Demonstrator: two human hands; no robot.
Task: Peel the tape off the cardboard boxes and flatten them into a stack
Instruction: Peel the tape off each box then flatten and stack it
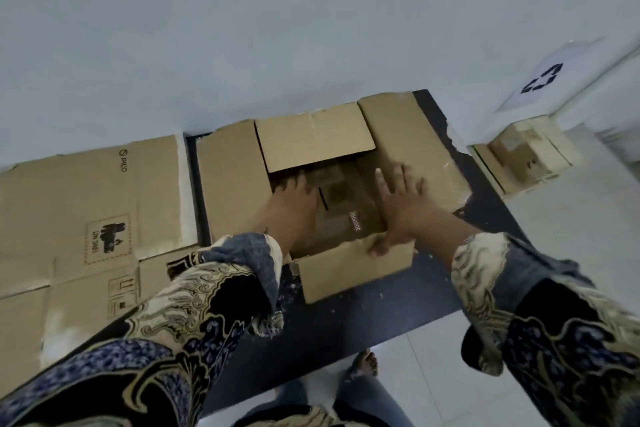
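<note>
At the far left a flattened cardboard sheet (86,218) printed with "PICO" lies on the floor, its far edge against the pale wall (277,28) and its right edge just beside a narrow strip of dark mat (346,322). Right of that strip sits the open cardboard box (332,184) on the mat, its four flaps spread: the left flap flat, the far flap raised against the wall, the right flap reaching almost to the mat's ragged right edge, the near flap pointing toward the person. The left hand (294,208) reaches down into the box opening at its left side, fingers loosely spread, gripping nothing that can be seen. The right hand (398,208) lies with fingers splayed over the box's right inner edge, thumb touching the near flap's top edge. Bare mat lies open near the box; beyond it the pale tiled floor (571,236) is free. A bare foot (363,362) stands at the mat's near edge. At the far right, well apart, a small taped cardboard box (526,156) sits by the wall under a sheet with a recycling sign (540,78).
</note>
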